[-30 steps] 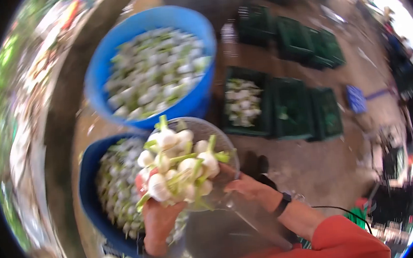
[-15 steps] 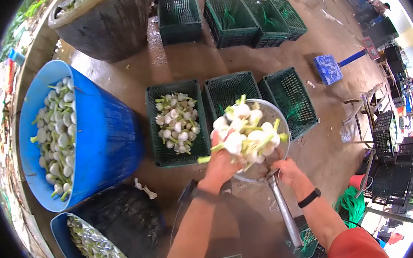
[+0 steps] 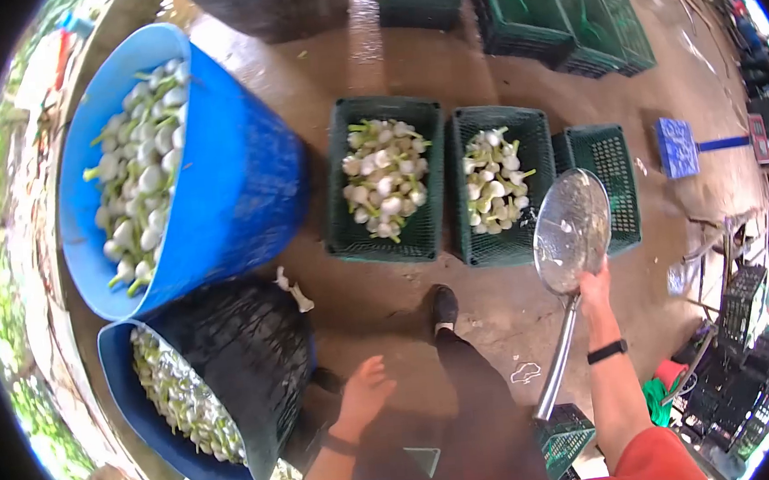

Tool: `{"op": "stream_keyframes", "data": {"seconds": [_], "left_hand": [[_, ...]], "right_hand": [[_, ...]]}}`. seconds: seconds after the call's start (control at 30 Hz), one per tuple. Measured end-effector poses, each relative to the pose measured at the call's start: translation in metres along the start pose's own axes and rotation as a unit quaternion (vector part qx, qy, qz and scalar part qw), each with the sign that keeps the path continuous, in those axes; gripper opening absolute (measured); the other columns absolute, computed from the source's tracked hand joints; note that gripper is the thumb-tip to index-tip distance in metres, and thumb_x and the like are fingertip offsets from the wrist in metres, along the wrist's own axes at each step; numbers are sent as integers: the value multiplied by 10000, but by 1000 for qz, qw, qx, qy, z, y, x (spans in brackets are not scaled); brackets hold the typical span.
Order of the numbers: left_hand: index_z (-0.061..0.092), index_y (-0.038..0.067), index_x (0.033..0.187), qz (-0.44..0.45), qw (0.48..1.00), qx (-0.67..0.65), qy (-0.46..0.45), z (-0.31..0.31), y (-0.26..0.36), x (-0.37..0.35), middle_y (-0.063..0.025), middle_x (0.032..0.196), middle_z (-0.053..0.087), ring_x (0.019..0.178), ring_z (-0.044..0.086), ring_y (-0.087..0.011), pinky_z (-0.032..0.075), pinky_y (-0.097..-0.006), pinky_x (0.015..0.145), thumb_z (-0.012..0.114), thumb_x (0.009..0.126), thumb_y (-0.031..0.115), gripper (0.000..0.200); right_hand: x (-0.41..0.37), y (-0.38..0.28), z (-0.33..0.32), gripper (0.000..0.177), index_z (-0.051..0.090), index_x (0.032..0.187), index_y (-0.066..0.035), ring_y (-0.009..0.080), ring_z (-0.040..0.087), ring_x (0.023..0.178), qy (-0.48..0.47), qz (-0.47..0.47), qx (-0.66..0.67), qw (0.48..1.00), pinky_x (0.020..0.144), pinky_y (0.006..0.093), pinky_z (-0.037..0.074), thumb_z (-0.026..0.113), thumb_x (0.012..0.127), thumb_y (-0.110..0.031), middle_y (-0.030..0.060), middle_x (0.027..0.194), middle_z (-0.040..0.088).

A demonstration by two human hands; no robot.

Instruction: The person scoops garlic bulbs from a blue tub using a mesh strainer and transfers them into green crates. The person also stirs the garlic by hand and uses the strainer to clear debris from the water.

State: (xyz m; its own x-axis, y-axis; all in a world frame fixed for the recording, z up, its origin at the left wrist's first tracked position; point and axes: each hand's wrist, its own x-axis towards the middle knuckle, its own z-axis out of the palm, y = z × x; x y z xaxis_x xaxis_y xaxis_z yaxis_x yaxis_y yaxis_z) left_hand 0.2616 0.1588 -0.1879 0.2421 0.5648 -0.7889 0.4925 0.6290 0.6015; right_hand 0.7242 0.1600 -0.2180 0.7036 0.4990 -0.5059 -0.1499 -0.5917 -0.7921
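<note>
My right hand [image 3: 594, 286] grips a long-handled metal strainer [image 3: 572, 231] near where its handle meets the bowl; the bowl is tilted and holds no bulbs. Below and left of the crates my left hand [image 3: 367, 392] is raised with its fingers apart, holding nothing. One green crate [image 3: 442, 175] contains a heap of white bulbs with green stems [image 3: 388, 180]. In the middle crate [image 3: 534, 122] lies a smaller heap of bulbs [image 3: 495, 185]. The right-hand crate [image 3: 615, 142] is partly hidden behind the strainer.
A tall blue tub [image 3: 245, 165] of bulbs stands at the left, with a second bulb-filled container [image 3: 116, 364] below it. More green crates [image 3: 525, 22] stand at the top. A blue platform scale [image 3: 676, 148] is at the right. My shoe [image 3: 444, 304] is on the floor.
The bulbs have left the strainer and now lie in the middle crate. My left hand has let go of them and moved down-left. The strainer has moved right, and the view has shifted.
</note>
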Motion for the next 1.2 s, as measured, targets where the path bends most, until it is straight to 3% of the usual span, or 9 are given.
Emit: {"op": "stream_keyframes", "data": {"seconds": [0.13,0.2,0.37,0.47,0.6,0.67,0.77,1.07,1.2], "left_hand": [[496,19,1215,21,975,-189,117,-65,4,-58,-109,1112,585,985,585,-186,512,-300,833,622,784,-58,456],[512,39,1190,84,936,-311,145,-101,17,-95,-95,1080,588,946,592,-181,522,-301,811,590,813,-55,396],[509,62,1191,161,828,-430,323,-210,-45,-185,-44,1082,566,918,578,-131,497,-244,758,579,869,42,330],[473,82,1243,106,786,-436,426,-269,-113,-228,-45,1116,541,956,559,-125,483,-258,769,597,846,33,419],[391,64,1331,-17,779,-371,505,-319,-232,-252,-107,1225,478,1081,507,-224,460,-307,874,683,753,37,648],[295,66,1403,-70,765,-370,523,-333,-278,-254,-178,1344,394,1206,430,-313,410,-402,962,747,669,75,862],[262,62,1415,-135,747,-383,526,-342,-317,-250,-193,1391,344,1255,384,-309,372,-383,1007,793,616,115,962],[136,41,1447,-197,762,-332,519,-324,-388,-169,-213,1434,284,1309,323,-292,281,-345,1094,902,469,187,1251],[193,-25,1409,-136,767,-365,510,-321,-398,-143,-205,1384,365,1269,379,-267,293,-337,1084,914,433,158,1228]], "right_hand": [[-85,-44,18,758,339,1395,-138,244,621,908,-49,34,28,998,687,354,567,427,703,160,129,1164,554],[-124,-45,31,837,292,1424,-226,273,587,1001,-194,37,123,973,715,445,584,453,686,134,140,1216,513],[-279,-110,151,826,262,1445,-175,260,508,1135,-421,114,150,887,788,407,564,419,702,151,88,1379,370],[-377,-132,253,814,239,1452,-130,264,468,1192,-548,139,130,814,812,390,543,399,708,158,73,1434,310],[-471,-133,380,775,256,1442,-83,243,370,1298,-623,38,27,781,935,370,440,382,712,145,119,1445,321],[-487,-107,449,736,262,1432,-65,266,393,1281,-583,-340,-163,720,979,397,400,408,729,99,189,1407,362],[-510,-83,533,714,275,1423,-74,322,401,1264,-467,-547,-283,634,1003,417,372,470,745,29,239,1378,372],[-519,-36,657,725,318,1421,-180,357,494,1178,-489,-332,-590,550,972,393,410,510,741,-18,208,1254,531],[-481,48,679,697,412,1377,-113,304,529,1154,-557,-231,-532,594,963,330,396,432,702,59,186,1238,561]]}}
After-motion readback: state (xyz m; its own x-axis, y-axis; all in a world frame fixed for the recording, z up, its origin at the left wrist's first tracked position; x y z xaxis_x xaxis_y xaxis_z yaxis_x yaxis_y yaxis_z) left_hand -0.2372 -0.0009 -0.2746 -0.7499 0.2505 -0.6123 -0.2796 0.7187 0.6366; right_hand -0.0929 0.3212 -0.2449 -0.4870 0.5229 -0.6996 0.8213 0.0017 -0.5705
